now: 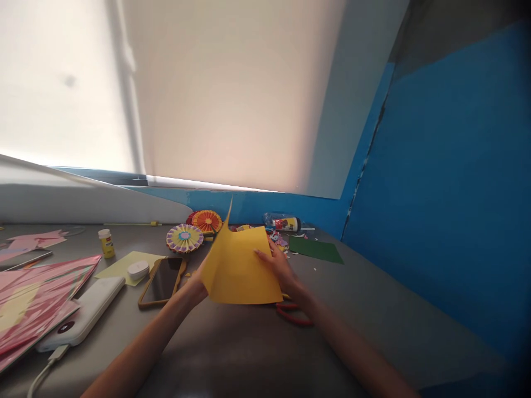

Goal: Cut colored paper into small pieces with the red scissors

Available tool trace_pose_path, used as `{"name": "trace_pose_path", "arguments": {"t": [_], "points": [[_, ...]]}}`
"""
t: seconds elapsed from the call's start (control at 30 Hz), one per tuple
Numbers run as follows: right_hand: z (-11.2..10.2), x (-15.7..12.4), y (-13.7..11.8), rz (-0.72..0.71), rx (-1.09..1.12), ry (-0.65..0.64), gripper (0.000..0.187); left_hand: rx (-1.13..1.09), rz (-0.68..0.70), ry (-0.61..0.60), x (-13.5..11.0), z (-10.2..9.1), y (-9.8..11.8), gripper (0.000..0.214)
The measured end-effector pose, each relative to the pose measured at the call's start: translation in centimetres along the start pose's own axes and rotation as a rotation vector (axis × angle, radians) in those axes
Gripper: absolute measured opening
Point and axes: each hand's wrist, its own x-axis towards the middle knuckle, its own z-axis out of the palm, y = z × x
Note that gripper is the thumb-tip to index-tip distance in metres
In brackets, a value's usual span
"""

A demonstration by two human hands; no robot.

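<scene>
Grey tabletop (373, 326) beneath a yellow paper sheet (236, 271), left fingers (198, 279) and right fingers (267, 255) closed on its edges.

The grey desk (385, 315) carries pink paper sheets (37, 293) at the left, beside a white power bank (81, 312) with a cable plugged in and a smartphone in a tan case (161, 281). A pale green paper sheet (120, 269) lies near a small yellow-labelled bottle (107, 243), with a round white object (138, 270) on it. Farther back sit two paper rosettes (185, 238) and a bottle lying on its side (282, 223), while a dark green paper sheet (315, 250), paper scraps (277, 240) and red-handled scissors (292, 314) lie to the right.
</scene>
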Motion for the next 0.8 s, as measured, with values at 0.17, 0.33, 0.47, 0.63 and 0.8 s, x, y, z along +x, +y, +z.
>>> {"name": "trace_pose_path", "arguments": {"t": [0.17, 0.33, 0.47, 0.63, 0.8], "points": [[1.7, -1.5, -0.9, 0.034, 0.068, -0.136, 0.053, -0.021, 0.027, 0.050, -0.5, 2.3, 0.8, 0.065], [1.7, -1.7, -1.4, -0.055, -0.002, -0.195, 0.054, 0.105, 0.087, 0.042, -0.6, 1.9, 0.4, 0.063], [1.5, -1.7, -0.8, -0.167, -0.140, -0.087, 0.069, 0.166, 0.121, 0.025, -0.3, 1.8, 0.4, 0.065], [0.8, -1.5, -0.5, -0.099, -0.112, -0.230, 0.071, 0.227, -0.022, -0.004, 0.5, 0.6, 0.4, 0.049], [0.0, -0.3, -0.1, -0.170, -0.117, -0.076, 0.036, 0.238, 0.007, -0.033, 0.5, 0.1, 0.3, 0.044]]}}
